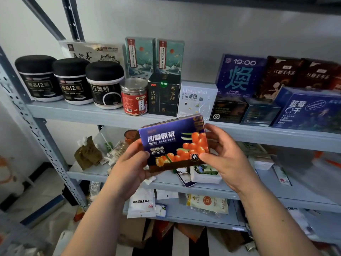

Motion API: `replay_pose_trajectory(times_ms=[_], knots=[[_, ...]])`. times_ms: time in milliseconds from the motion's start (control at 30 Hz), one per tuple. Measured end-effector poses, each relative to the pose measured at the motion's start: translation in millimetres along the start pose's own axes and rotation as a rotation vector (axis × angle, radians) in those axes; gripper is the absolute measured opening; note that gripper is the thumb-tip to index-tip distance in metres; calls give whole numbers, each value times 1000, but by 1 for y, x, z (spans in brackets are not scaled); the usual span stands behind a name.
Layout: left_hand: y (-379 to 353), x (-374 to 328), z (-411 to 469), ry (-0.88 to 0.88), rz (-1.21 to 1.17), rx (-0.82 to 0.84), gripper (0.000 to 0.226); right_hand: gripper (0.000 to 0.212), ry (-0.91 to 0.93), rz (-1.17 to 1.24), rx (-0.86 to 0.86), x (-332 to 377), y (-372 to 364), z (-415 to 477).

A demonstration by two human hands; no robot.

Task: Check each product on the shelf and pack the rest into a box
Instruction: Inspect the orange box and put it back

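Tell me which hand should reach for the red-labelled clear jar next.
Probably left. The left hand holds the purple berry-printed cardboard box on the side below the red-labelled clear plastic jar; the right hand, holding its other edge, would cross the box.

The purple box [173, 145] up close reads "沙棘原浆", "100%", "NFC". On the far shelf [73, 111], the left black jar [39, 78] and middle black jar [73, 82] say "原品12黑", and the third jar [105, 85] "五黑粉". The dark green box [164, 93] shows "伏湿膏", "福本颜", "合格". The white box [197, 98] shows "茶清燃", the blue box [239, 74] "19:00", "NFC". Right, a brown box [280, 76] reads "红糖姜枣茶".
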State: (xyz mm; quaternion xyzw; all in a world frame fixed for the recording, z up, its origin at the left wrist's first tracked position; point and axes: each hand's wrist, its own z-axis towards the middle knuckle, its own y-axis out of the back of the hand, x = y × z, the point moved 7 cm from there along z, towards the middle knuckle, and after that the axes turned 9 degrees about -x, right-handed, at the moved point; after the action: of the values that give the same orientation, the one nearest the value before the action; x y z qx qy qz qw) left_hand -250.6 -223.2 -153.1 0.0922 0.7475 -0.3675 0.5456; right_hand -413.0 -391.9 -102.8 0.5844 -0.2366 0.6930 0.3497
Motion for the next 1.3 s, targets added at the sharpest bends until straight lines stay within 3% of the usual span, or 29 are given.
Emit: replay_pose_trajectory(times_ms=[67,233,567,733,833,967,1100,1300], knots=[[-2,-4,-1,-124,35,4,47,71,86,-134,14,7,1,-3],[-1,-9,1,-292,130,-41,58,76,225,-161,14,18,1,-10],[-29,-11,-6,-269,123,25,42,65,299,-105,29,49,5,-6],[-49,-45,-5,-521,555,-129,30,67,454,-135,-37,87,16,0],[-71,-76,-4,-705,786,-119,48,66,534,-206,-88,111,26,10],[-89,-107,15,-1046,1285,-245,71,64,718,-380,-258,147,45,35],[-112,-123,43,-1085,1591,-211,81,67,814,-623,-331,171,57,78],[-155,-138,83,-1068,1781,-96,79,64,628,-901,-154,168,44,181]])
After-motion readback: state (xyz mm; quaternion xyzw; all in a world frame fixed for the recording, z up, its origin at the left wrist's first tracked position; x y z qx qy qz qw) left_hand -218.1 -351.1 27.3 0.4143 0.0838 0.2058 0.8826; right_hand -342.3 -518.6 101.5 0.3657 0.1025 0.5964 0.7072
